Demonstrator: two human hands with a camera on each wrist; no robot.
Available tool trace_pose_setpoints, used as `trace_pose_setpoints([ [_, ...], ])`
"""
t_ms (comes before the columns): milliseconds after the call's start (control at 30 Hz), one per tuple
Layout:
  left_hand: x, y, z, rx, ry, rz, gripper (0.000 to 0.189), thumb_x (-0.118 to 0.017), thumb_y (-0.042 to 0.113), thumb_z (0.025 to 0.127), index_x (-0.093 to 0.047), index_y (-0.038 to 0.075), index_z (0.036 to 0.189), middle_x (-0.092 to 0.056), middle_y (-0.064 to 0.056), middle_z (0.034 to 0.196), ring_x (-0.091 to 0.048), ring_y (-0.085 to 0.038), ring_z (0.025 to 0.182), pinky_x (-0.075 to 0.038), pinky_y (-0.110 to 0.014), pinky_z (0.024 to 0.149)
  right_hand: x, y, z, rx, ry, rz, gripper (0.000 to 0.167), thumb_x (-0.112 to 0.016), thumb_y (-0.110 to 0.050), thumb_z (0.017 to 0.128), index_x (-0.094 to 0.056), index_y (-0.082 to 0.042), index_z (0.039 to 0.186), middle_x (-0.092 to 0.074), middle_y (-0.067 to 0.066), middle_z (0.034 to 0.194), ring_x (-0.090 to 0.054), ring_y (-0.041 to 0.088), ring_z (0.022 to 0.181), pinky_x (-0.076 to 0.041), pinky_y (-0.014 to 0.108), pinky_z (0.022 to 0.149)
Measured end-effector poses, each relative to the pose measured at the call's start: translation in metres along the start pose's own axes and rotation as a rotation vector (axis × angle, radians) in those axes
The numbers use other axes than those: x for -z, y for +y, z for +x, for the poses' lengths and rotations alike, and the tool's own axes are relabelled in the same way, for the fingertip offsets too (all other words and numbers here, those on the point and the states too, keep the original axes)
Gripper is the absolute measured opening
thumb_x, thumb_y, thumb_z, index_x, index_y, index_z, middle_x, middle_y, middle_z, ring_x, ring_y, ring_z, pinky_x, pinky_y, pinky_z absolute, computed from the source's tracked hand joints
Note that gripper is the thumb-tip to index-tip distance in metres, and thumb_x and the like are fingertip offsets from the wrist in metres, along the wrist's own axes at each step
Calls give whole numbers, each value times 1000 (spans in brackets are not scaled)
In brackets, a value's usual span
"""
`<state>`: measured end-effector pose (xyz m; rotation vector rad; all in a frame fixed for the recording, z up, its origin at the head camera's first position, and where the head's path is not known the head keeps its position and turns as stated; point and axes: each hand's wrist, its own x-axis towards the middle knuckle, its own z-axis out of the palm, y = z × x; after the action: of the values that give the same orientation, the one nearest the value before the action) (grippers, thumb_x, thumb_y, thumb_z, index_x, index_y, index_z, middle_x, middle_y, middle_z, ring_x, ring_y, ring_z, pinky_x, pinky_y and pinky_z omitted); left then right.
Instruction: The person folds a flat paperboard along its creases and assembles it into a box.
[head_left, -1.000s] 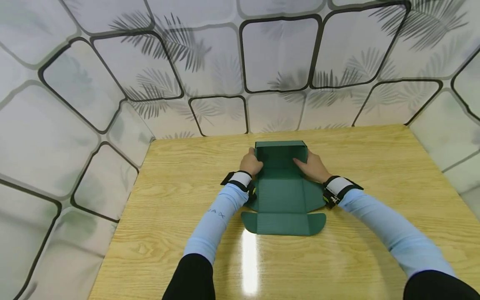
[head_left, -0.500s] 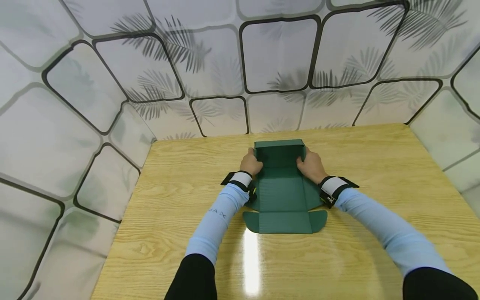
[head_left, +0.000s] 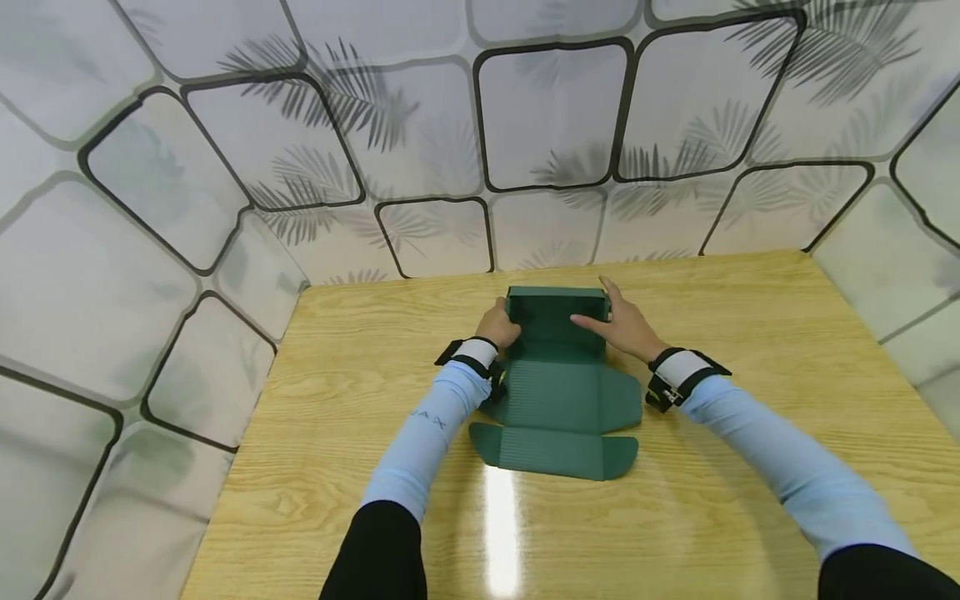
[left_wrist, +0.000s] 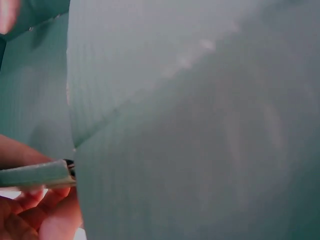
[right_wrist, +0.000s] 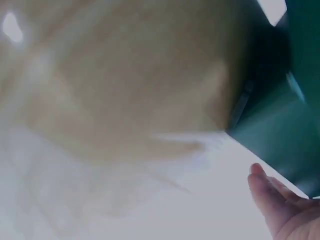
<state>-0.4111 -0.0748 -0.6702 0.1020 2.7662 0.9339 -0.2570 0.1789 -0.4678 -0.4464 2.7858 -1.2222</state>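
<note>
A dark green cardboard mailer box (head_left: 551, 396), partly folded, lies on the table with its far end raised into walls and its lid flaps spread flat toward me. My left hand (head_left: 498, 323) grips the left side wall near the far end. In the left wrist view, the thumb lies above the cardboard edge (left_wrist: 35, 174) and curled fingers (left_wrist: 60, 220) sit below it. At the far right corner is my right hand (head_left: 628, 329), thumb and fingers extended and spread. Its thumb overlaps the box's inside in the head view. The right wrist view shows its fingers beside the green wall (right_wrist: 280, 135).
The wood-grain table (head_left: 352, 400) reaches to a patterned cloth backdrop (head_left: 555, 117) at the back and sides. A bright light reflection (head_left: 501, 533) runs along the table in front of the box.
My right hand has loosened from the right wall and spread its fingers. The box's near end has swung slightly left and toward me. My left hand keeps its grip.
</note>
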Motion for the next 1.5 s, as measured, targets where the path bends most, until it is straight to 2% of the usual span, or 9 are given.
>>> trace_pose_setpoints([
  [167, -40, -58, 72, -109, -59, 71, 88, -64, 20, 79, -19, 31, 154, -67, -3, 119, -64, -19, 100, -52, -37, 79, 26, -9, 6, 404, 26, -146, 52, -46, -13, 102, -29, 0, 150, -38, 25, 148, -41, 44, 131, -33, 58, 105],
  [400, -33, -62, 81, -300, -242, 239, 71, -63, 18, 79, -41, 34, 145, -58, 2, 134, -55, -20, 121, -46, -40, 99, 45, -36, 4, 1112, -4, -736, 61, -71, 14, 74, -60, -9, 129, -60, 13, 130, -57, 31, 118, -46, 46, 98],
  [667, -23, -35, 72, -339, -442, 295, 54, -75, 18, 73, -58, 32, 122, -63, 8, 120, -58, -14, 110, -47, -34, 94, 39, -77, -7, 1251, -288, -1286, 31, -75, -20, 79, -71, -22, 109, -55, -1, 140, -43, 18, 137, -31, 43, 114],
  [833, -27, -19, 66, -320, -514, 276, 52, -80, 14, 70, -61, 33, 114, -66, 10, 105, -61, -12, 96, -50, -31, 82, 29, -83, -10, 1306, -346, -1431, 4, -75, -23, 79, -77, -25, 83, -72, -10, 103, -57, 9, 119, -32, 39, 114],
  [933, -4, 11, 31, -307, -535, 296, 57, -79, 12, 74, -58, 32, 123, -65, 9, 107, -59, -12, 94, -49, -30, 78, 26, -77, -12, 1316, -318, -1435, 8, -76, -21, 79, -75, -25, 72, -72, -11, 82, -62, 9, 100, -35, 38, 111],
  [1100, 113, 132, -113, -285, -591, 378, 63, -68, 17, 88, -41, 16, 144, -55, -6, 135, -54, -19, 120, -46, -33, 97, 24, -63, -17, 1323, -336, -1375, 13, -78, -17, 77, -72, -22, 66, -70, -7, 76, -64, 11, 83, -39, 37, 108],
  [1167, 150, 166, -153, -299, -604, 414, 63, -64, 22, 93, -35, 10, 148, -47, -13, 144, -48, -25, 131, -41, -36, 105, 23, -57, -20, 1316, -352, -1358, 15, -78, -17, 76, -71, -22, 64, -69, -6, 74, -65, 12, 78, -41, 36, 106],
  [1367, 212, 196, -190, -458, -564, 474, 59, -54, 23, 100, -31, 4, 150, -35, -17, 153, -32, -29, 143, -29, -36, 115, 17, -43, -41, 1276, -372, -1238, 20, -78, -15, 74, -68, -22, 58, -65, -8, 66, -61, 10, 63, -51, 26, 83],
  [1500, 244, 184, -207, -488, -388, 382, 58, -54, 25, 100, -34, 1, 148, -36, -20, 152, -31, -35, 142, -28, -41, 116, 6, -36, -63, 1222, -400, -1104, 20, -76, -18, 77, -66, -22, 61, -60, -8, 63, -56, 9, 57, -43, 23, 56],
])
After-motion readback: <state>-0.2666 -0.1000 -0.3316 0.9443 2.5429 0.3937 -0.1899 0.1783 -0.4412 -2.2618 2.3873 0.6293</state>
